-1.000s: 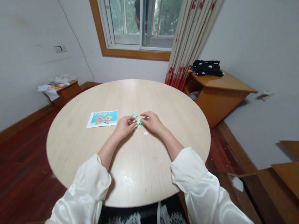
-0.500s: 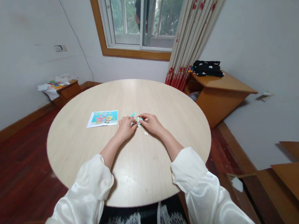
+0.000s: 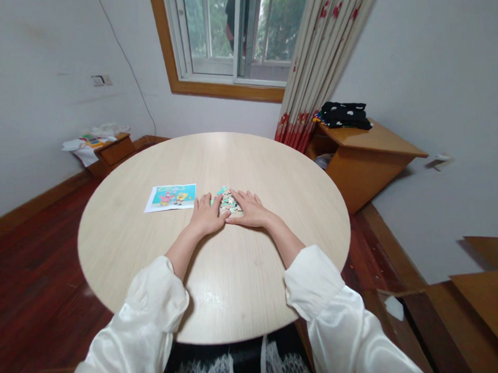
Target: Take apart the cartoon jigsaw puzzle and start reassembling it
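Note:
A small heap of green and white jigsaw pieces [image 3: 227,201] lies near the middle of the round pale wooden table [image 3: 212,155]. My left hand [image 3: 207,210] rests flat on the table against the heap's left side, fingers stretched forward. On the heap's right side my right hand [image 3: 247,206] also lies flat, fingers straight, thumbs nearly meeting below the pieces. Both hands frame the heap in a wedge. A printed cartoon picture sheet [image 3: 170,196] lies just left of my left hand.
A low wooden cabinet [image 3: 370,155] with a black dotted cloth [image 3: 345,113] stands at the right beside the curtain [image 3: 320,56]. Another low stand with papers [image 3: 101,145] sits by the left wall. Dark wooden floor surrounds the table.
My hands went from curled fingertips picking at loose pieces to lying flat and pressed inward. The scattered pieces, including the stray one near me, are now gathered into one tight heap.

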Available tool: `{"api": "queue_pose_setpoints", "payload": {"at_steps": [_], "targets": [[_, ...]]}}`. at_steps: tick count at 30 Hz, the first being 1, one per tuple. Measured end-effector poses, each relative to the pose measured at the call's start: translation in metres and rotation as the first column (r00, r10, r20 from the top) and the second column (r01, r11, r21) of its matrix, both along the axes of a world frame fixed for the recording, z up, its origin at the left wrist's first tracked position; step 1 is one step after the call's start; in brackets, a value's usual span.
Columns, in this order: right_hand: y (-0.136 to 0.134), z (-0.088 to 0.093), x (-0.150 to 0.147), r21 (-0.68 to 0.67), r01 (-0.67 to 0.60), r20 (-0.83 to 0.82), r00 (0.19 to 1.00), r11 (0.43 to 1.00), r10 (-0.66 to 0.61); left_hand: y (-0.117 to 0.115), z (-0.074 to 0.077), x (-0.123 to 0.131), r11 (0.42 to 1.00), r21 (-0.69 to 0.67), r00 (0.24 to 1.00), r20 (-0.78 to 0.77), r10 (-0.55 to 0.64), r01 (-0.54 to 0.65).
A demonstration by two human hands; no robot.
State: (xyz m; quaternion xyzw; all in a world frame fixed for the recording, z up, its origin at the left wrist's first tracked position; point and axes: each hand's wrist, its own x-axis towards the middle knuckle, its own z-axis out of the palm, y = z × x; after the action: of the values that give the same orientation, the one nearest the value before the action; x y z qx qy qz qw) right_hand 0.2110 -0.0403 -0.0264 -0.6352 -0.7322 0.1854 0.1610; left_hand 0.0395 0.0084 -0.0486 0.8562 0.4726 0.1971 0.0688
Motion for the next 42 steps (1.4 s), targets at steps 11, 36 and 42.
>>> {"api": "queue_pose_setpoints", "payload": {"at_steps": [11, 36, 42], "targets": [[0.031, -0.027, -0.008, 0.425, 0.023, -0.209, 0.975, 0.905, 0.073, 0.022, -0.009, 0.016, 0.995, 0.093, 0.970, 0.236, -0.060, 0.038], [0.000, 0.011, 0.036, -0.104, -0.180, -0.086, 0.981, 0.978, 0.172, 0.024, 0.024, -0.020, 0.911, -0.142, 0.856, 0.421, -0.299, 0.388], [0.007, 0.004, 0.029, -0.079, -0.158, -0.100, 0.984, 0.984, 0.150, 0.016, 0.016, -0.024, 0.864, -0.240, 0.892, 0.216, -0.397, 0.442]]}}
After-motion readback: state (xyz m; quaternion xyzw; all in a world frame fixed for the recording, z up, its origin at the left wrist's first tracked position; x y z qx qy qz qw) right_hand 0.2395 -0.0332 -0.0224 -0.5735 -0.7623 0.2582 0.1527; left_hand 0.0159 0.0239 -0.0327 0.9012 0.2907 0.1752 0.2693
